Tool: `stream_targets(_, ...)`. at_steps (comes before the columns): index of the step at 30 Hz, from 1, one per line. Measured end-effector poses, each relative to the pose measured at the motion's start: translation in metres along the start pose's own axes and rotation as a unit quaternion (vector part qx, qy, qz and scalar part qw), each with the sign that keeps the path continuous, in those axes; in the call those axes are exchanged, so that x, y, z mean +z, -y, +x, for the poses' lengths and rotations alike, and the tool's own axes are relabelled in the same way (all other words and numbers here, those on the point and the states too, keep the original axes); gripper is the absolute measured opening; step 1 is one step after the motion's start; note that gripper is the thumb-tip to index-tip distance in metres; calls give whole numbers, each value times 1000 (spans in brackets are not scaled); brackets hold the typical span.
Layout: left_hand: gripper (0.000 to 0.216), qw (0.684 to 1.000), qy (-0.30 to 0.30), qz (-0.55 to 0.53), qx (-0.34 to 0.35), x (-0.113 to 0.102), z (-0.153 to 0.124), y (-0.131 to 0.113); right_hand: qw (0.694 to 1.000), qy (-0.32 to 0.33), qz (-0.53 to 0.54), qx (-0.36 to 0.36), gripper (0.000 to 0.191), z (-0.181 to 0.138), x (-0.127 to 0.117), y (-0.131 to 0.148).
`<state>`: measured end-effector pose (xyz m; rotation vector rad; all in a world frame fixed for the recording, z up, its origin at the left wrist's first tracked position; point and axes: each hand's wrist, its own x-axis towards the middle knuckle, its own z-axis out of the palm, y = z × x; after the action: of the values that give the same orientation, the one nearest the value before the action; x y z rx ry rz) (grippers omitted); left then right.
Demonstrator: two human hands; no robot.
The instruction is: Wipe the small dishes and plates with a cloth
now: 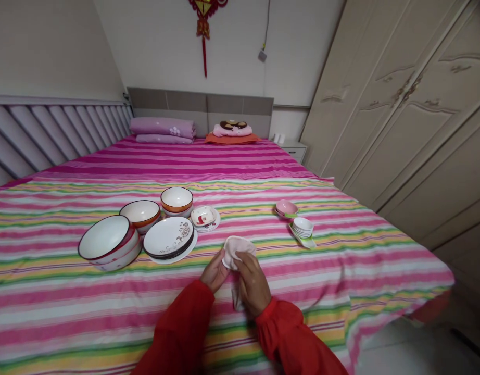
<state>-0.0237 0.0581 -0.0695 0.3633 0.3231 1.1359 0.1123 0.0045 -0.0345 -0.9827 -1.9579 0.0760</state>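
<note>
- Pinching a pale round piece [237,247] at its left edge with the left hand [214,273], grip pressed together, fingertips curled under the rim.
- Clamping the same piece from the right with the right hand [254,284], grip closed, knuckles up; dish or wadded cloth, hard to tell.
- Holding it low over the near part of the bed [341,271], just off the sheet, probably so both sides stay reachable.
- Trailing a strip of white cloth [236,301] below the right palm.
- Noting red sleeves [185,333] on both forearms.
- Finding crockery grouped by kind to the left, beyond the hands: stacked plates [168,238] nearest, large white bowl [107,244] touching them, two orange-banded bowls [141,213] behind, a small saucer [204,216] with red inside.
- Spotting a second cluster well apart to the right: pink dish [287,208], stack of small white dishes [303,226]; seemingly kept separate from the larger ware.
- Resting everything on a striped pink, green and yellow sheet, soft footing, so low flat stacks look the safer choice.
- Backing onto a grey headboard [201,107] with pillows [162,127]; cream wardrobe [400,104] right, red knot ornament [204,21] on the wall.
</note>
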Motion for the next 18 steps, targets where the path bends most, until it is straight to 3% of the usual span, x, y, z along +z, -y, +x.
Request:
stream_targets(4,38,1000,-8,6,7,3,-1,1,1000,20,9,-23,44,18,6,-5)
stream_targets(11,40,1000,10,28,-8,8,-3,2,992,-66,16,107,45,45,3,-30)
stream_targets(15,45,1000,4,25,5,6,-2,3,998,41,40,38,44,51,-2,-21)
stream_targets(18,45,1000,14,20,1,6,-3,3,994,45,67,80,37,53,-2,-26)
